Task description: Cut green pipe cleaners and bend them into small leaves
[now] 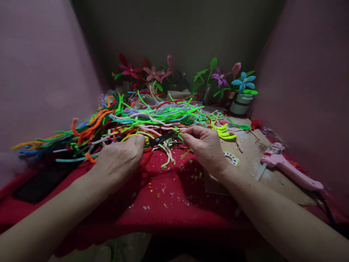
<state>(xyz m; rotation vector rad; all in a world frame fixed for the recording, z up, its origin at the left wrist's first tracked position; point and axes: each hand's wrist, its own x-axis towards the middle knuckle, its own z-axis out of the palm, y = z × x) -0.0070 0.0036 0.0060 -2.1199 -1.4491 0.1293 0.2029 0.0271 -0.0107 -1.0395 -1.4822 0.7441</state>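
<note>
My left hand [120, 156] is closed around a pair of pliers [163, 138] with dark, narrow jaws and what looks like a reddish handle. The jaws point right, toward my right hand [204, 145]. Finger and thumb of that hand pinch a thin yellowish pipe cleaner [178, 131] at the tips of the jaws; its far end is hidden by the fingers. Just behind both hands lies a big heap of pipe cleaners [163, 114] in green, white, orange and other colours. A bunch of bright yellow pieces [224, 131] rests beyond my right hand.
Small clippings litter the red tablecloth [163, 214]. On the right, a pink hot glue gun [291, 167] and a white ring-shaped roll [231, 158] lie on a board [251, 145]. A dark phone [45, 182] is at left. Pipe-cleaner flowers [243, 82] in jars [241, 104] line the back.
</note>
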